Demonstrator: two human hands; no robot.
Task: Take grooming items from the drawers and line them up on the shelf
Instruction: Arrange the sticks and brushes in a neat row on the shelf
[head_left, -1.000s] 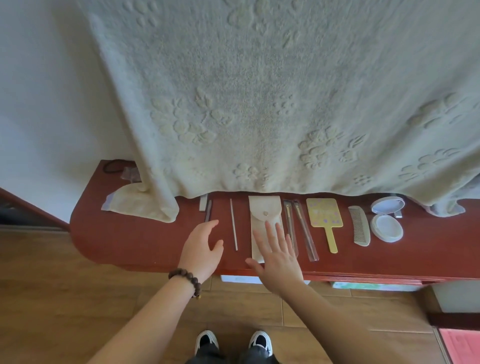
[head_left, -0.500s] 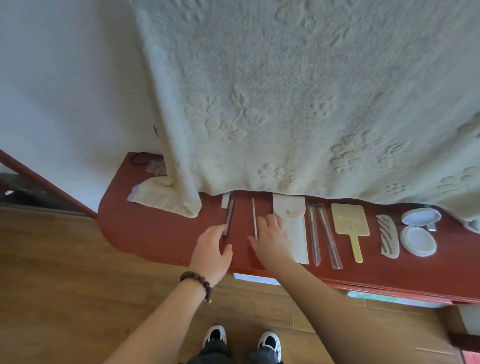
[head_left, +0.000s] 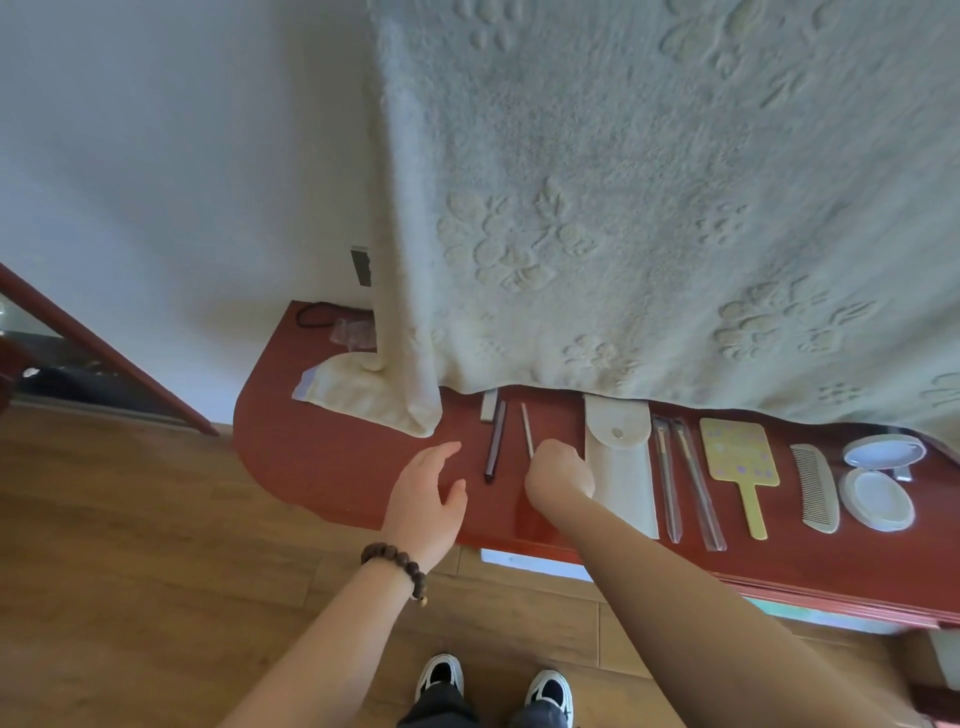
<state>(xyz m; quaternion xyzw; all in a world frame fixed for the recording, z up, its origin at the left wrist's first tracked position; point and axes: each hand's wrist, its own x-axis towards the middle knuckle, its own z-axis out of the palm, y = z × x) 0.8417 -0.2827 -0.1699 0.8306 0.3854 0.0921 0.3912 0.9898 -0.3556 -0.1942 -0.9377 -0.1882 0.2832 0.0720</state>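
1. The right hand (head_left: 558, 475) is seen with its fingers curled down over the near end of a thin pale stick (head_left: 527, 431) on the red shelf (head_left: 322, 467); the stick appears to be pinched, though the fingertips are hidden under the knuckles.
2. The far end of the stick is left showing beyond the hand, pointing toward the hanging cream blanket (head_left: 649, 208).
3. The left hand (head_left: 428, 496) is held open and relaxed, nothing gripped, over the shelf just left of a dark slim tool (head_left: 494, 441); a beaded bracelet (head_left: 395, 564) is worn on that wrist.
4. The dark tool is laid between the two hands, near both, with a small white piece (head_left: 489, 405) at its far end.
5. To the right of the right hand, touching or nearly so, a cream pouch (head_left: 621, 467) is laid, then two wrapped brushes (head_left: 683, 478), a yellow hand mirror (head_left: 740, 462), a comb (head_left: 815, 486) and an opened round compact (head_left: 878, 499), all in a row.
6. Bare shelf surface is seen left of the left hand, up to the rounded left edge; a folded blanket corner (head_left: 374, 395) is spread across the back part there.
7. The front edge of the shelf is crossed by both forearms.
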